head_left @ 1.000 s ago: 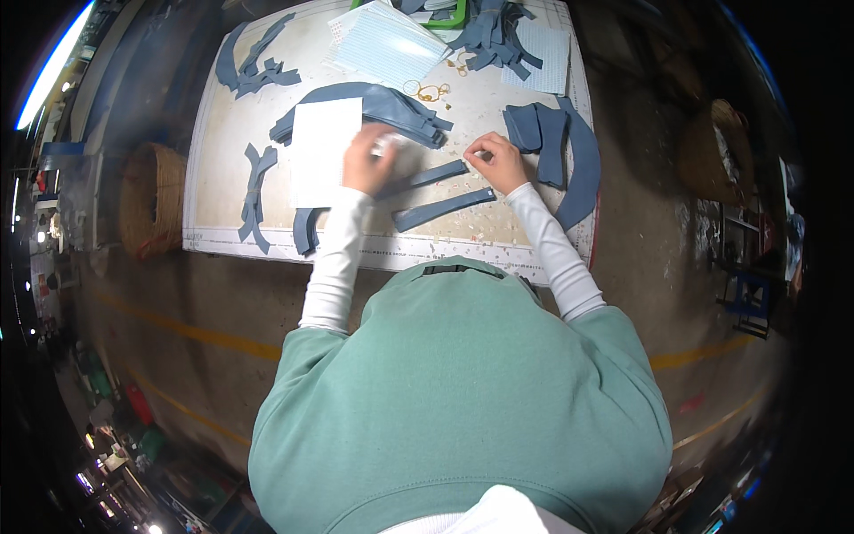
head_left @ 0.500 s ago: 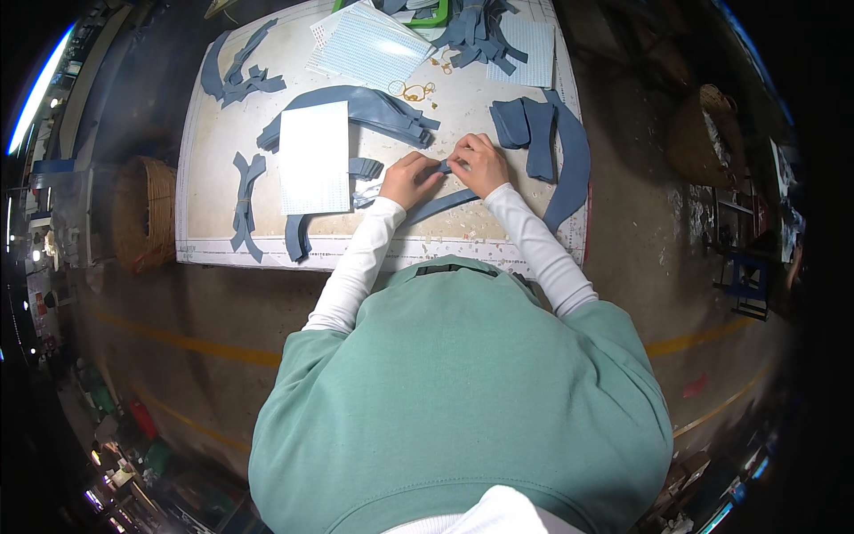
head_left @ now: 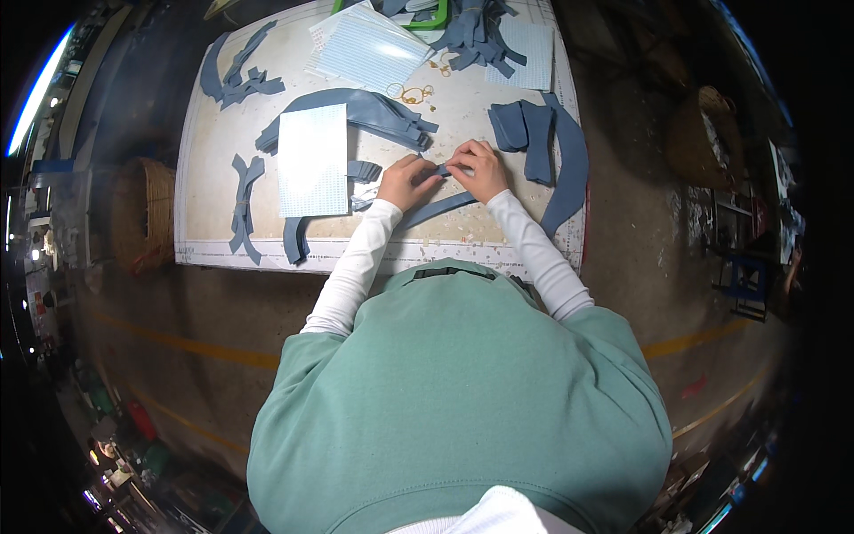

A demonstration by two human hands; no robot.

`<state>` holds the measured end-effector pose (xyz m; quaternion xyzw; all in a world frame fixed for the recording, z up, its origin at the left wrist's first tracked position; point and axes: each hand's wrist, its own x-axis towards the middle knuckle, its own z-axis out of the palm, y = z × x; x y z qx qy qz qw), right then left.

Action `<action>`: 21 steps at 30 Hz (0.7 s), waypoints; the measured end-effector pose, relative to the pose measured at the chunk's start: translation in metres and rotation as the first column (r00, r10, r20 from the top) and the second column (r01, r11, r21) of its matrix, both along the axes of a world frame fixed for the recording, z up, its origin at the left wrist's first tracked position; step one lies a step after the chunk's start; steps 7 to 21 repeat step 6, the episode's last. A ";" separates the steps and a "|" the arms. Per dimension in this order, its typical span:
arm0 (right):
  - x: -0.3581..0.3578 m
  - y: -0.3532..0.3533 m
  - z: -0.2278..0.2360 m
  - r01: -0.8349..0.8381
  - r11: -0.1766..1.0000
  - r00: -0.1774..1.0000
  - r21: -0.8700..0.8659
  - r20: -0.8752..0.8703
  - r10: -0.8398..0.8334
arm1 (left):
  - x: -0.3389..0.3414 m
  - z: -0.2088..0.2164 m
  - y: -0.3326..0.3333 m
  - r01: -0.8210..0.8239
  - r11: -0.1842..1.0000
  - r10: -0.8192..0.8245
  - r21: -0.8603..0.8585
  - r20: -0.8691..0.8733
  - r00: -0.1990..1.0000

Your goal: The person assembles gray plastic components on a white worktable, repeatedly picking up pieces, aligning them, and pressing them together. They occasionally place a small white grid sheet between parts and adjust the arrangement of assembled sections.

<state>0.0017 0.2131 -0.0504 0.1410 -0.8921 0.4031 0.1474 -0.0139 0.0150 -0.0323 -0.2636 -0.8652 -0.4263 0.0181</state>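
Observation:
Both hands meet over the front middle of the table (head_left: pixel 213 196). My left hand (head_left: pixel 405 182) is closed on one end of a small blue-grey fabric piece (head_left: pixel 442 169). From the other side my right hand (head_left: pixel 480 169) pinches the same piece, its fingers bent over it; how it is folded is too small to tell. A long blue-grey fabric strip (head_left: pixel 445 207) lies on the table just below the hands. Left of my left hand, a stack of short blue-grey pieces (head_left: pixel 363 171) sticks out beside a white patterned sheet (head_left: pixel 313 160).
Stacked curved fabric pieces (head_left: pixel 374 109) lie beyond the hands, and wider panels (head_left: pixel 538 142) lie to the right. Yellow elastic bands (head_left: pixel 411 93), white sheets (head_left: pixel 369 49) and a green basket (head_left: pixel 436 20) are farther back. Wicker baskets stand beside the table, left (head_left: pixel 147 214) and right (head_left: pixel 707 138).
My right hand has shifted very slightly, and the whole view has tilted a little. Both hands still hold the small fabric piece at the same place.

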 end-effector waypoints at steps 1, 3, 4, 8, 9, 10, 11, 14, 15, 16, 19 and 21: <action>-0.001 -0.001 -0.001 0.001 1.000 1.000 0.017 -0.012 0.000 | 0.000 0.000 0.000 -0.004 1.000 0.004 -0.002 -0.008 1.000; -0.004 -0.003 -0.002 0.033 0.999 0.999 0.010 0.000 -0.033 | -0.001 -0.001 -0.001 -0.001 1.000 0.001 -0.001 -0.021 1.000; -0.006 -0.003 -0.003 0.050 0.999 0.999 0.008 0.005 -0.050 | -0.001 -0.002 -0.001 -0.004 1.000 0.003 -0.013 -0.018 1.000; -0.008 -0.001 -0.004 0.091 0.994 0.993 -0.053 0.081 -0.087 | -0.002 -0.002 -0.003 -0.013 1.000 0.013 -0.008 0.050 0.999; -0.008 -0.001 -0.004 0.091 0.994 0.993 -0.053 0.081 -0.087 | -0.002 -0.002 -0.003 -0.013 1.000 0.013 -0.008 0.050 0.999; -0.008 -0.001 -0.004 0.091 0.994 0.993 -0.053 0.081 -0.087 | -0.002 -0.002 -0.003 -0.013 1.000 0.013 -0.008 0.050 0.999; -0.008 -0.001 -0.004 0.091 0.994 0.993 -0.053 0.081 -0.087 | -0.002 -0.002 -0.003 -0.013 1.000 0.013 -0.008 0.050 0.999; -0.008 -0.001 -0.004 0.091 0.994 0.993 -0.053 0.081 -0.087 | -0.002 -0.002 -0.003 -0.013 1.000 0.013 -0.008 0.050 0.999; -0.008 -0.001 -0.004 0.091 0.994 0.993 -0.053 0.081 -0.087 | -0.002 -0.002 -0.003 -0.013 1.000 0.013 -0.008 0.050 0.999; -0.008 -0.001 -0.004 0.091 0.994 0.993 -0.053 0.081 -0.087 | -0.002 -0.002 -0.003 -0.013 1.000 0.013 -0.008 0.050 0.999; -0.008 -0.001 -0.004 0.091 0.994 0.993 -0.053 0.081 -0.087 | -0.002 -0.002 -0.003 -0.013 1.000 0.013 -0.008 0.050 0.999; -0.008 -0.001 -0.004 0.091 0.994 0.993 -0.053 0.081 -0.087 | -0.002 -0.002 -0.003 -0.013 1.000 0.013 -0.008 0.050 0.999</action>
